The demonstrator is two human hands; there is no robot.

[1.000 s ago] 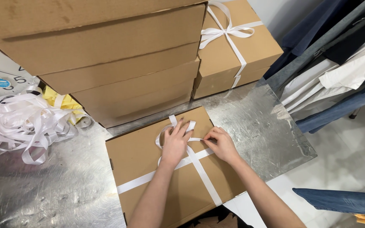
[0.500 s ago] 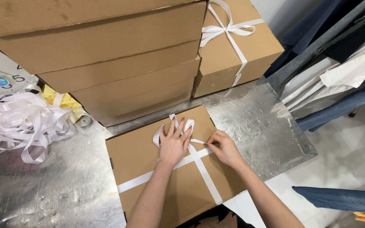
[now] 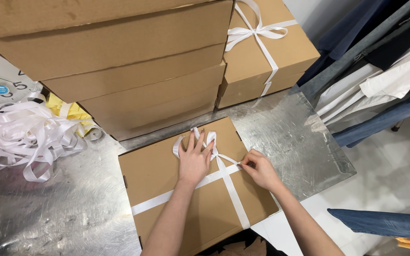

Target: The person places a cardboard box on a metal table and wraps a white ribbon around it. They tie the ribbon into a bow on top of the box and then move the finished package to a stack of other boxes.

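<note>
A flat brown cardboard box (image 3: 157, 173) lies on the metal table, crossed by a white ribbon (image 3: 231, 194). My left hand (image 3: 194, 159) lies flat with spread fingers on the ribbon's crossing, over the loops of a bow (image 3: 210, 138) near the box's far edge. My right hand (image 3: 258, 169) pinches a ribbon end just right of the crossing, low on the lid.
A tall stack of brown boxes (image 3: 119, 71) stands behind. A ribbon-tied box (image 3: 262, 52) sits at the back right. A loose heap of white ribbon (image 3: 15, 132) lies at left on the metal table (image 3: 48, 213). Folded clothes (image 3: 380, 80) hang off to the right.
My left hand has slid up and flattened over the bow. My right hand has drawn the ribbon end slightly to the right and nearer.
</note>
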